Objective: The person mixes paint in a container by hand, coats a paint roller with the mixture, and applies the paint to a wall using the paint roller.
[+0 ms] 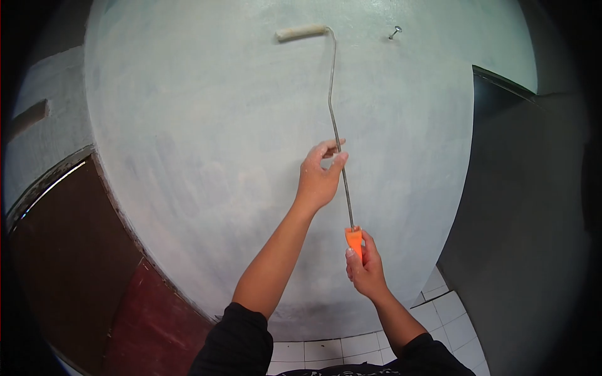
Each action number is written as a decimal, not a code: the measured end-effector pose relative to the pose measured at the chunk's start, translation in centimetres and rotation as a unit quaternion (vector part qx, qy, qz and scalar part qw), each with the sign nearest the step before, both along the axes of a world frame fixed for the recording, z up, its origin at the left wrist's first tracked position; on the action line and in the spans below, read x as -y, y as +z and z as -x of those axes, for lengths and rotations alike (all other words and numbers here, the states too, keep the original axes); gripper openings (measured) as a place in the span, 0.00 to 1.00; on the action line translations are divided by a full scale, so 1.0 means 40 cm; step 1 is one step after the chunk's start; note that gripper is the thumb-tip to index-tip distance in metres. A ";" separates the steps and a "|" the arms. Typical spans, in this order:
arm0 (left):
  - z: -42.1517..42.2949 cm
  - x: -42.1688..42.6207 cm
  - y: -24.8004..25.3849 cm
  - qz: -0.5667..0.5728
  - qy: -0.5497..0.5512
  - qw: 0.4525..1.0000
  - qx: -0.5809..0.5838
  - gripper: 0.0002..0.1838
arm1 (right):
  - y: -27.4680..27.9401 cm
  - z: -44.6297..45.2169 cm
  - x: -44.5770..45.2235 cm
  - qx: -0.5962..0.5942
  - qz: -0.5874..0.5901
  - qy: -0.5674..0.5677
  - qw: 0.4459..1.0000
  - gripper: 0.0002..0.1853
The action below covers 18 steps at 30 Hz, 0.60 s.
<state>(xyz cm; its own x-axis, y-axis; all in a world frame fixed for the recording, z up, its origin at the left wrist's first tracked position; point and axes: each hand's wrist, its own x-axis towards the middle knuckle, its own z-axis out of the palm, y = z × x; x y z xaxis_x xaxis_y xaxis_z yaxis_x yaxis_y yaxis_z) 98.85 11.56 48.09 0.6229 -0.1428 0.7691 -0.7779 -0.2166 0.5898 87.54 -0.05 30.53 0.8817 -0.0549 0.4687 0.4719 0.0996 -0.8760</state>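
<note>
A paint roller [302,32] with a long, thin metal rod and a narrow pale sleeve lies up against the pale wall, its sleeve near the top of the view. My right hand [369,269] is wrapped round its orange handle [353,240], low in front of me. Higher up, my left hand [320,178] has the rod [332,103] between thumb and fingers in a loose pinch. Whitish smears, like paint, mark the left fingertips. The palm side of the right hand is hidden.
The wall [207,163] is covered in patchy, whitish-blue paint. A metal hook or nail [395,32] sticks out at upper right. On the left are a brown door [63,250] and a dark red panel [153,319]; on the right stands a dark grey surface [520,207]. White tiles [448,307] cover the floor.
</note>
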 end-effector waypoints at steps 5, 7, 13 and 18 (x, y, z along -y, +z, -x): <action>0.023 -0.024 -0.195 -0.042 -0.008 0.998 -0.038 0.19 | -0.224 0.027 -0.024 -0.039 0.042 -0.022 0.998 0.29; 0.046 -0.018 -0.281 -0.062 -0.014 0.995 -0.072 0.17 | -0.322 0.040 -0.028 -0.024 0.016 -0.032 0.999 0.28; 0.040 0.000 -0.217 -0.073 0.012 0.996 -0.057 0.16 | -0.264 0.015 -0.005 -0.020 0.030 -0.017 0.999 0.27; -0.025 0.026 0.035 -0.027 0.015 0.999 0.019 0.17 | 0.044 -0.014 0.006 -0.007 -0.006 0.035 0.999 0.28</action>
<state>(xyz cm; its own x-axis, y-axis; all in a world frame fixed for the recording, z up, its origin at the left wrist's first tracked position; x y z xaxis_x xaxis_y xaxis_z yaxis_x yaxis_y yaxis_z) 99.87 10.51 49.48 0.5981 -0.1660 0.7840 -0.7921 -0.2715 0.5468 88.10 -0.29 32.29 0.8901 0.0018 0.4557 0.4509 0.1420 -0.8812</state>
